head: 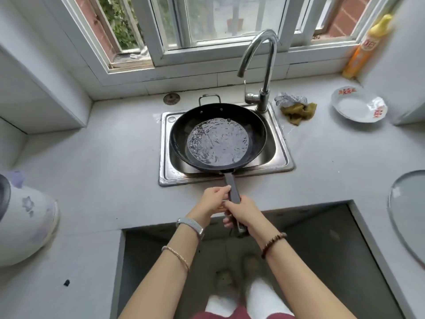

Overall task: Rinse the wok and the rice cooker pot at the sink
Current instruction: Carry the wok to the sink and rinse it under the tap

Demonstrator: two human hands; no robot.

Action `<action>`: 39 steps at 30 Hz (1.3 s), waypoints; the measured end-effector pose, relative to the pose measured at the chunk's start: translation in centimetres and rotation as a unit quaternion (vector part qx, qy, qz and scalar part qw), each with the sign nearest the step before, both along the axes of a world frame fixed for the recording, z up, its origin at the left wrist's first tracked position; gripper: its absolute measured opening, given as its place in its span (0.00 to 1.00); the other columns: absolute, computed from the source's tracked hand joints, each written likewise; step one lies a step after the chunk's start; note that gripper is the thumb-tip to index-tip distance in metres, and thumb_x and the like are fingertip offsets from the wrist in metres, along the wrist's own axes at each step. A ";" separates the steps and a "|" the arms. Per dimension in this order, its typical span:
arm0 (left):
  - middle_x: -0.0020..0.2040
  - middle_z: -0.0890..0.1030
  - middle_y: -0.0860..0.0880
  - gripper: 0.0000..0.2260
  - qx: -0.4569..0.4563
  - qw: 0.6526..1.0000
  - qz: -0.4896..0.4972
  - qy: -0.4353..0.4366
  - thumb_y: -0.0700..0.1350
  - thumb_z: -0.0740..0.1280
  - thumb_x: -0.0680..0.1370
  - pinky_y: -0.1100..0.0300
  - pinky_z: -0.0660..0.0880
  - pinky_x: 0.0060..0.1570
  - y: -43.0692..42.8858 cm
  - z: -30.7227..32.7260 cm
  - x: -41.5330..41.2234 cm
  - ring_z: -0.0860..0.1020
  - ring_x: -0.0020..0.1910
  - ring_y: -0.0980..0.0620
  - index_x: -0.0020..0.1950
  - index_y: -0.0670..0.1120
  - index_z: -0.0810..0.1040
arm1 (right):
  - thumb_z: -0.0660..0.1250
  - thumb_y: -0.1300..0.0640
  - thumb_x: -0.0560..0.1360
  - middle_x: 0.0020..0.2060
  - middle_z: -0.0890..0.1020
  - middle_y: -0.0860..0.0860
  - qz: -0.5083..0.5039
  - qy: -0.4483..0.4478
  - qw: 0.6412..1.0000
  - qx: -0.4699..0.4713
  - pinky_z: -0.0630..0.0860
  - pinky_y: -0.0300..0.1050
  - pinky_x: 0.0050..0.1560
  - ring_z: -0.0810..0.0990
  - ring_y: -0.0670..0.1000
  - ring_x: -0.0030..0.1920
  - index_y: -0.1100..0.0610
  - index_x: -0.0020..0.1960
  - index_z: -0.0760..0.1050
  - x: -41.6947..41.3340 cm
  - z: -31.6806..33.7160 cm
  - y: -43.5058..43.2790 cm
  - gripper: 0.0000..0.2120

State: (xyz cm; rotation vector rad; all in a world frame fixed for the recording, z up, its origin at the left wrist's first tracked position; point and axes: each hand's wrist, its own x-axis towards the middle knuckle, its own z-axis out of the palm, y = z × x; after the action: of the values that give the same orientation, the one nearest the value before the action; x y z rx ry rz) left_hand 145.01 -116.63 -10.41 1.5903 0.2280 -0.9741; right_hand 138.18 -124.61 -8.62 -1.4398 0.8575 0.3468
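A black wok (pixel 255 125) sits over the steel sink (pixel 284 157) and fills most of the basin, with rippling water pooled in its bottom. Its long dark handle (pixel 232 187) points toward me over the sink's front rim. My left hand (pixel 212 199) wraps the handle from the left, and my right hand (pixel 240 211) grips it just below, nearer the handle's end. The curved tap (pixel 264 65) stands behind the sink's right corner, with no water running from its spout. A white rice cooker (pixel 25 222) stands at the far left; its pot is hidden.
A scouring pad and yellowish rag (pixel 296 107) lie right of the tap. A white dish (pixel 358 107) and an orange bottle (pixel 365 49) are at the back right. A round glass lid (pixel 411 215) lies at the right edge. The counter has a cut-out below my arms.
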 end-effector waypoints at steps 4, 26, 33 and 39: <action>0.43 0.83 0.45 0.13 -0.054 0.991 0.010 0.120 0.50 0.64 0.79 0.65 0.67 0.21 -1.2 -0.7 0.4 0.74 0.22 0.53 0.49 0.41 0.80 | 0.65 0.58 0.75 0.28 0.76 0.54 -0.055 0.023 0.998 -0.036 0.73 0.40 0.24 0.73 0.48 0.21 0.61 0.51 0.74 0.4 -0.1 0.5 0.07; 0.26 0.78 0.46 0.11 0.022 0.997 0.068 -0.001 0.39 0.68 0.70 0.55 0.74 0.40 -5.2 -0.6 -0.8 0.75 0.28 0.47 0.27 0.42 0.77 | 0.59 0.59 0.76 0.30 0.78 0.58 -0.033 0.032 0.992 -0.114 0.70 0.39 0.21 0.73 0.52 0.20 0.64 0.42 0.74 -1.2 0.7 -1.3 0.09; 0.28 0.80 0.45 0.06 0.076 0.993 0.075 -0.045 0.42 0.68 0.66 0.45 0.78 0.52 -3.8 0.6 -1.3 0.78 0.34 0.45 0.29 0.42 0.77 | 0.59 0.63 0.76 0.28 0.76 0.56 -0.045 -0.001 0.999 -0.029 0.68 0.39 0.22 0.71 0.50 0.20 0.63 0.45 0.74 -1.6 1.2 -0.6 0.07; 0.31 0.84 0.48 0.11 0.166 0.982 0.048 -0.074 0.47 0.67 0.63 0.47 0.80 0.51 -3.4 1.7 -1.3 0.84 0.41 0.43 0.20 0.52 0.81 | 0.57 0.65 0.76 0.25 0.72 0.54 -0.036 -0.028 0.997 0.060 0.66 0.39 0.21 0.67 0.49 0.20 0.56 0.42 0.68 -1.6 2.6 -0.6 0.07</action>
State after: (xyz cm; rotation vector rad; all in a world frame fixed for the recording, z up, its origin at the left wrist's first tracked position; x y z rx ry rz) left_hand 143.72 -119.98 -8.70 1.9285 0.3755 -0.7647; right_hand 136.57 -125.22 -6.03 -1.2976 0.8286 0.2974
